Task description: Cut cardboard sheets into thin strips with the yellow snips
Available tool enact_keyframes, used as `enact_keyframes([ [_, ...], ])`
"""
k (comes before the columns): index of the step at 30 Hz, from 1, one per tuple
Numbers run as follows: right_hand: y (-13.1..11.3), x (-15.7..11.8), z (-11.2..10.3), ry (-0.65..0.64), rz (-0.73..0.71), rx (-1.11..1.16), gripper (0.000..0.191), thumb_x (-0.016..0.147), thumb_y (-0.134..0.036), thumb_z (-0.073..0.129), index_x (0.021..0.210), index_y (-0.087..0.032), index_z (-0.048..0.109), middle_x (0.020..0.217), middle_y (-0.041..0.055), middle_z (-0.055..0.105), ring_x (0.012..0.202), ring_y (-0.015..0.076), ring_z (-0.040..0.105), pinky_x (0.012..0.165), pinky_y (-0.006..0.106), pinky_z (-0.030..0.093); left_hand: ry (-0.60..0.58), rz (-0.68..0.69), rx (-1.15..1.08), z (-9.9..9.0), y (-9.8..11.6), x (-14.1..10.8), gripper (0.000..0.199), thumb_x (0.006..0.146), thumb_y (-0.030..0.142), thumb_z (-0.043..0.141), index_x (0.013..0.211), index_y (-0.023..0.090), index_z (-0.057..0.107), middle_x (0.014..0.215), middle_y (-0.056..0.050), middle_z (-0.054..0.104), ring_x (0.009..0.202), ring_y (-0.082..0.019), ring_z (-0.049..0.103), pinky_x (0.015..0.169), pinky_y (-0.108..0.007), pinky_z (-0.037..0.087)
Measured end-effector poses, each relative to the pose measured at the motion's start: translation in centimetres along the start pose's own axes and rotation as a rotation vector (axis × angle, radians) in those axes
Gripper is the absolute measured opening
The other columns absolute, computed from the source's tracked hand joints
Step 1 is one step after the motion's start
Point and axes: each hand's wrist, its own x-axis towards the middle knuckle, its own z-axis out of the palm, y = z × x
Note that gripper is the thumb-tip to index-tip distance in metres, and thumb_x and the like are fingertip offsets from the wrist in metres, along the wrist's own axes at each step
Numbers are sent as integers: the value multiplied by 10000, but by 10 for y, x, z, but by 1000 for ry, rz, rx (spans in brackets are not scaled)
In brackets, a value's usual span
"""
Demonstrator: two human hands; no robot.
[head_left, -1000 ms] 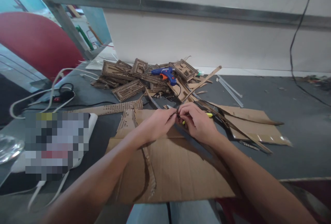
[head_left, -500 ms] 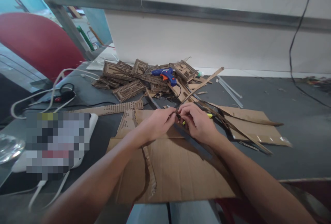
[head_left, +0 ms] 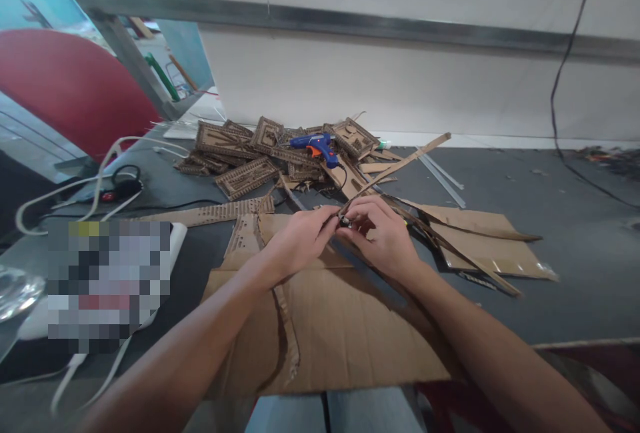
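Note:
My left hand point(head_left: 303, 236) is closed, thumb and fingers pinched on a narrow cardboard strip point(head_left: 407, 165), whose free end slants up to the right. Across from it, my right hand point(head_left: 384, 236) curls its fingers close to the strip. At its fingertips is a small dark, shiny piece point(head_left: 345, 221), too small to name. Both hands are above a large cardboard sheet point(head_left: 345, 326) at the table's front edge. A torn, curling edge strip point(head_left: 287, 333) hangs over the sheet's left part.
Behind my hands, a blue glue gun point(head_left: 320, 146) lies on a pile of framed cardboard pieces point(head_left: 247, 176). Another cardboard piece point(head_left: 493, 239) and clear sticks point(head_left: 440, 179) lie to the right. A blurred-out device point(head_left: 177, 239) with white cables point(head_left: 103, 179) stands at left.
The strip's free end has swung a little to the right. My right fingers have opened slightly around the dark piece, which shows more now. The view has shifted a little.

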Motion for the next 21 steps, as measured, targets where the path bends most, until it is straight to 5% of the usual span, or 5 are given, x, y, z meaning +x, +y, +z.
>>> enact_keyframes([
  [21, -8, 3, -2, -126, -68, -88, 107, 935, -117, 525, 885, -211, 519, 1010, 87, 555, 877, 172, 589, 711, 299, 548, -27, -24, -29, 1, 7, -1, 275, 952, 216, 402, 1137, 180, 602, 980, -77, 734, 857, -224, 683, 723, -310, 458],
])
